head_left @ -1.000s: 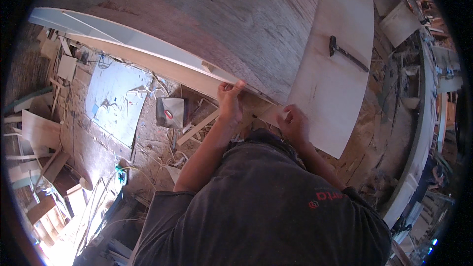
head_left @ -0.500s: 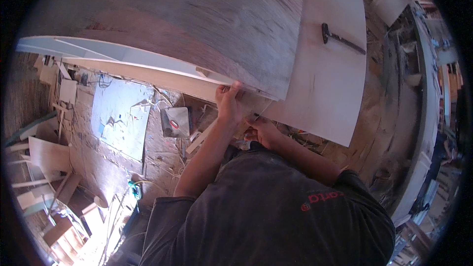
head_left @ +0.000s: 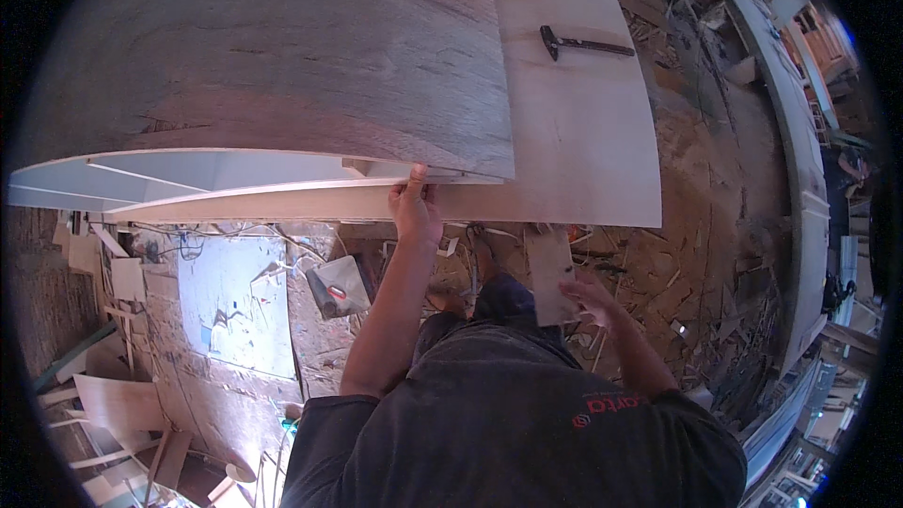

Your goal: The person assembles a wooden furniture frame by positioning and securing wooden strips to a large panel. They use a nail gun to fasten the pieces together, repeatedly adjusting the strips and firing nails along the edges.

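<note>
Clasping the panel [head_left: 310,66] at its near edge, my left hand [head_left: 417,212] risks pinching if it slips.
Right hand [head_left: 594,295] at board [head_left: 548,265]: grip unclear.

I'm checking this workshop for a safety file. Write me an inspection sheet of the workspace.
Surface: light sheet; hammer lying on it.
Job's things: wood-grain panel over an open-sided pale frame; narrow board by the sheet's front edge.
Clutter: wood offcuts and a bluish-white panel on the floor at left.
Left hand: thumb at the wood-grain panel's front edge, fingers curled below.
Right hand: at the narrow board's side; grip unclear.
Cables: thin dark strands at left, too small to identify.
Surroundings: long pale ledge at right.
</note>
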A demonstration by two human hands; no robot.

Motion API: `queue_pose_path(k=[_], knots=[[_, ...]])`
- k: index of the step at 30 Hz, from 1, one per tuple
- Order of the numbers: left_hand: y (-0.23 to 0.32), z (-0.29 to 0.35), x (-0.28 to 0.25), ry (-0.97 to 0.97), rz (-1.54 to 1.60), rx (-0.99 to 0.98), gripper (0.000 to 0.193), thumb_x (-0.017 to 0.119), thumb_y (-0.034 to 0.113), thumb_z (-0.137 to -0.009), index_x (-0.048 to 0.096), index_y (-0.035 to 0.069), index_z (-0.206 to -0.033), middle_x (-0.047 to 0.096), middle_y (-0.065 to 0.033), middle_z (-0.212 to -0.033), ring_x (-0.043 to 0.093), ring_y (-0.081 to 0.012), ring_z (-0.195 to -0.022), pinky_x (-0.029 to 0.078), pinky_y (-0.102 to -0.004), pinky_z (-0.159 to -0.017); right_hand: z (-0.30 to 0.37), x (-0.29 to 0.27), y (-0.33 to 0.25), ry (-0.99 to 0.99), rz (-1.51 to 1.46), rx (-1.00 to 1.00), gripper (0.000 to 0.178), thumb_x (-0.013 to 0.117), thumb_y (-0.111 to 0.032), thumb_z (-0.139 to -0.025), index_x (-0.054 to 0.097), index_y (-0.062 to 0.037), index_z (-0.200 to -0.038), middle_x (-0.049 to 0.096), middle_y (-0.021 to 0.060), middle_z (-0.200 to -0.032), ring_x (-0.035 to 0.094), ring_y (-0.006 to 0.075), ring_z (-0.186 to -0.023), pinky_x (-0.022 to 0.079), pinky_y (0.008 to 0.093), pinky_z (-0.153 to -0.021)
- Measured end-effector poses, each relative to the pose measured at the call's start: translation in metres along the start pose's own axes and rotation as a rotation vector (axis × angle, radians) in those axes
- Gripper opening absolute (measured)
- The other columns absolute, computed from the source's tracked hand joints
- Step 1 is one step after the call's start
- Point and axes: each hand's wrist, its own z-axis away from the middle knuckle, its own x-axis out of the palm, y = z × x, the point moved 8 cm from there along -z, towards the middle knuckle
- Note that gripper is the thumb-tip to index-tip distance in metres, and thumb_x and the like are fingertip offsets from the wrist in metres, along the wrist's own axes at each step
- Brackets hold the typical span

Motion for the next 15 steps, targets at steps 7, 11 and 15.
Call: queue_pose_path(k=[7,11,15], knots=[[0.006,0.007,0.005,0.014,-0.015,0.055,0.039,0.081,0.013,-0.085,0.052,0.009,-0.112,0.059,-0.0029,-0.108,0.058,-0.0158,-0.098,0.049,-0.0312,-0.085,0.043,-0.032,-0.024,0.149,0.212,-0.223,0.045,0.071,-0.035,-0.093,0.061,-0.0024,-0.123,0.067,0.0092,-0.111,0.062,0.0194,-0.104,0.049,0.0388,-0.088],[0.002,0.000,-0.004,0.032,-0.010,0.022,0.037,0.080,0.013,-0.086,0.053,0.010,-0.111,0.060,-0.0023,-0.107,0.059,-0.0150,-0.097,0.050,-0.0315,-0.085,0.065,-0.003,-0.119,0.159,0.431,-0.371,0.044,0.069,-0.034,-0.095,0.061,0.0008,-0.121,0.068,0.0075,-0.104,0.062,0.0157,-0.095,0.050,0.0357,-0.082],[0.001,0.002,-0.005,-0.015,-0.005,0.040,0.034,0.078,0.013,-0.087,0.054,0.009,-0.112,0.060,-0.0019,-0.107,0.060,-0.0158,-0.098,0.052,-0.0323,-0.087,0.035,-0.023,-0.152,0.275,0.515,-0.458,0.043,0.068,-0.035,-0.096,0.063,0.0011,-0.118,0.068,0.0057,-0.098,0.062,0.0155,-0.089,0.049,0.0351,-0.080]])
